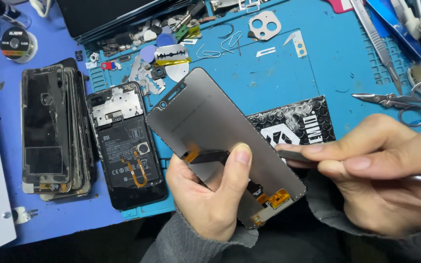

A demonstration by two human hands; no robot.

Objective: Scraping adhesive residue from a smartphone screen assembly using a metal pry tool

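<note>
the phone display panel (220, 131) is held off the counter (293, 78), back side up, its long axis running on a slant from the upper left, near the opened phone, down to the lower right, where the orange flex connectors (274, 198) sit at its bottom edge; the left hand (205, 195) carries it from below, fingers closed around the lower left edge and the thumb (237, 163) pressed flat on the dark flex ribbon (210, 157) at mid-panel; the right hand (381, 170) comes in from the right side, its fingers pinched together on a thin metal tool (293, 156) whose flat tip points left and lies just beside the thumb, at the panel's right edge, so this hand is the nearer to that edge; farther out, the opened phone (125, 146) lies on the blue mat beside a stack of old screens (49, 131), with scissors (400, 100) well apart at the upper right
</note>
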